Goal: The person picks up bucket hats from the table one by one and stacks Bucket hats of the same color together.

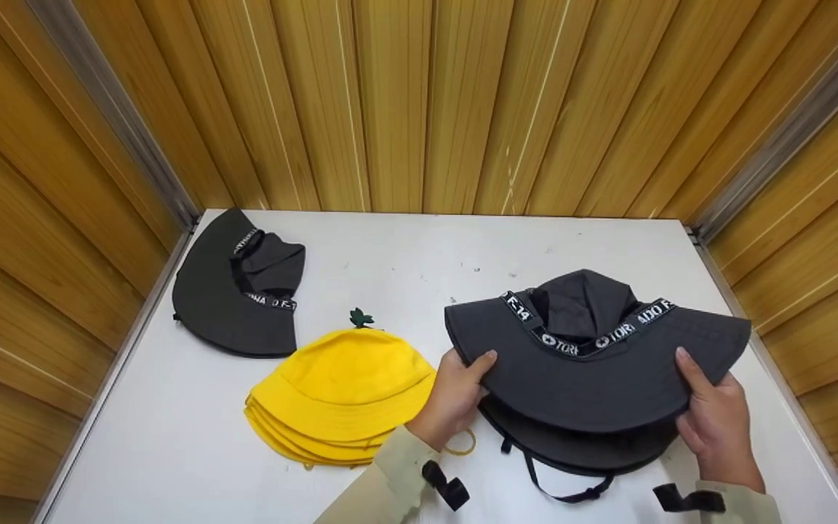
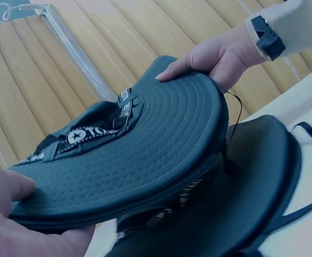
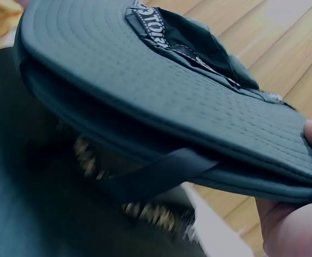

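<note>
Both hands hold up a dark grey bucket hat [image 1: 586, 397] by its brim, its crown flattened and a black band with white lettering showing. My left hand [image 1: 455, 397] pinches the brim's left end, thumb on top and fingers beneath. At the opposite end my right hand [image 1: 721, 422] grips the brim the same way. The brim shows two stacked layers [image 3: 161, 128] in the right wrist view. Below it lies another dark hat [image 1: 579, 455], partly covered by the held one, with a black chin strap [image 1: 564, 498] trailing toward the front.
A stack of yellow hats [image 1: 346, 386] with a green leaf tip [image 1: 361, 317] sits left of my left hand. Farther back on the left, a folded dark hat [image 1: 244, 313] lies on the white table [image 1: 135, 437]. Wood-look panels [image 1: 426, 109] wall the table's back and sides.
</note>
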`<state>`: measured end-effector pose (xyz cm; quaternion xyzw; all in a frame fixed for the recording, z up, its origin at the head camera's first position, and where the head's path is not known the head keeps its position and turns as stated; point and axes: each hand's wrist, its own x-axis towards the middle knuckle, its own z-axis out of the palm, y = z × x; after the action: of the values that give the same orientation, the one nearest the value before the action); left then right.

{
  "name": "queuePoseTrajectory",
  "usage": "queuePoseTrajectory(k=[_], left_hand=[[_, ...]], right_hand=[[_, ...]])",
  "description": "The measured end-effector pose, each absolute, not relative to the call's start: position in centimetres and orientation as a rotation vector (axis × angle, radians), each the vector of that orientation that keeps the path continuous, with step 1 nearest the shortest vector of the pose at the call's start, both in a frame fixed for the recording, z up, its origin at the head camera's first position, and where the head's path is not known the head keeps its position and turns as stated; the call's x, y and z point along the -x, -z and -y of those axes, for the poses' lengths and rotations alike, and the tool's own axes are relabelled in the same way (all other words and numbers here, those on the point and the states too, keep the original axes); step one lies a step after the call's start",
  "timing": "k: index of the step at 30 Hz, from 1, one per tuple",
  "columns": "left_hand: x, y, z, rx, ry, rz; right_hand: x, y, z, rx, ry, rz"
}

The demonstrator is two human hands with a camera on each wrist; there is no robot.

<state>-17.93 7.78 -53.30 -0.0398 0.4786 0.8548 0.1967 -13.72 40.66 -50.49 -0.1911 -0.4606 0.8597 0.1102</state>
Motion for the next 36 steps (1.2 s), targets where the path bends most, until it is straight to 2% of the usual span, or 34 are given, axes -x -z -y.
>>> queuePoseTrajectory(k=[11, 17, 25, 36], left_hand=[[15.6, 55.3, -9.1, 0.218, -2.346, -1.250], [15.1, 55.7, -9.4, 0.283, -2.319, -1.237], [14.4, 56.0, -9.7, 0.215, -2.282, -1.251], [13.0, 55.4, -9.2, 0.189, -2.174, -1.279]], right_hand=[[13.0, 53.9, -41.5, 0.946, -2.237, 1.693], [12.9, 54.8, -41.7, 1.109, -1.921, 2.033], [12.7, 55.4, -41.7, 1.091, -1.407, 2.402], [13.1, 55.0, -42.2, 1.019, -1.070, 2.787]])
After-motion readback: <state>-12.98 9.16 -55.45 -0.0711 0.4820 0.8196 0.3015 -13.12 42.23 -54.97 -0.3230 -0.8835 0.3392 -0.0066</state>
